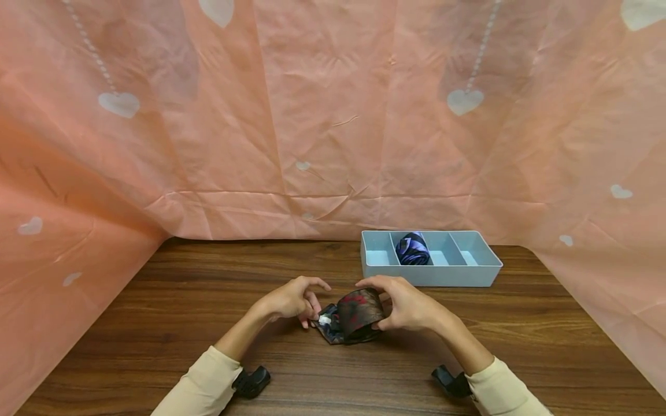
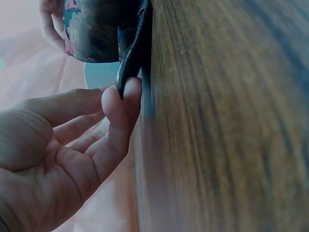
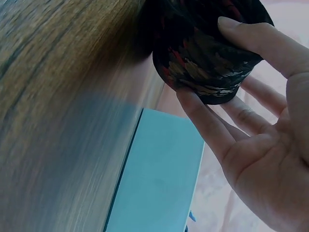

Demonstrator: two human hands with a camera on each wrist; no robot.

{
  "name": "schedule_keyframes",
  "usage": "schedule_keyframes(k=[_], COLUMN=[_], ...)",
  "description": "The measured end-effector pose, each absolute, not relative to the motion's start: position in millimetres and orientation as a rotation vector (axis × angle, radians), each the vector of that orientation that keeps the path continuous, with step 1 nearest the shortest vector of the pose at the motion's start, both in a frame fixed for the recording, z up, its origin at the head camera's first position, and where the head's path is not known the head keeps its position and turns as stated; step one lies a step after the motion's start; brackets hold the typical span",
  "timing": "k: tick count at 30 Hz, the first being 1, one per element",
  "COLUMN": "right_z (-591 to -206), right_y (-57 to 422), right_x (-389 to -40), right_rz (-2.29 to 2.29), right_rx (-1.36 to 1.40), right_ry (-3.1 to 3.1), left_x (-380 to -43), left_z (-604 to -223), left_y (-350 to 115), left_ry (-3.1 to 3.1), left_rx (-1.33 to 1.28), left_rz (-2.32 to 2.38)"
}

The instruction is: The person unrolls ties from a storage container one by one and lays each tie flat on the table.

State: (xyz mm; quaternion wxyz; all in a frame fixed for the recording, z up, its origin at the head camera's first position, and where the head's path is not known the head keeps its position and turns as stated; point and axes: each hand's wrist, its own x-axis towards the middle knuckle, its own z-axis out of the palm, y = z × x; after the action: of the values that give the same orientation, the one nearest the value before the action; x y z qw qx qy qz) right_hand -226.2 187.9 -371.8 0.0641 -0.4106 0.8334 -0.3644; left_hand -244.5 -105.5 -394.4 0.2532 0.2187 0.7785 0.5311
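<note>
A dark necktie [image 1: 361,314] with red and brown patterning lies partly rolled on the table in front of me. My right hand [image 1: 411,303] holds the rolled part from the right; in the right wrist view its thumb and fingers grip the edges of the roll [image 3: 207,58]. At the tie's free end, with a white label beside it, my left hand [image 1: 291,300] pinches the tip between thumb and finger, as the left wrist view shows. That flat end [image 2: 130,60] runs from the pinch up to the roll, close over the wood.
Behind my right hand stands a light blue box [image 1: 426,276] with several compartments. A rolled blue striped necktie [image 1: 413,249] sits in its second compartment from the left. A peach curtain [image 1: 333,144] with white hearts surrounds the wooden table [image 1: 208,289] at the back and sides.
</note>
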Motion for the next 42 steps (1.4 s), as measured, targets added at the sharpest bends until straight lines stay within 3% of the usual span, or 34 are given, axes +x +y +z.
schedule_keyframes(k=[42], right_z=[-371], right_y=[202], right_x=[-228], right_rz=[-1.217], right_rx=[-1.149], right_ry=[2.347], left_x=[-242], left_z=[-395], left_y=[-106], left_ry=[2.09], left_rx=[0.618], left_rz=[1.471])
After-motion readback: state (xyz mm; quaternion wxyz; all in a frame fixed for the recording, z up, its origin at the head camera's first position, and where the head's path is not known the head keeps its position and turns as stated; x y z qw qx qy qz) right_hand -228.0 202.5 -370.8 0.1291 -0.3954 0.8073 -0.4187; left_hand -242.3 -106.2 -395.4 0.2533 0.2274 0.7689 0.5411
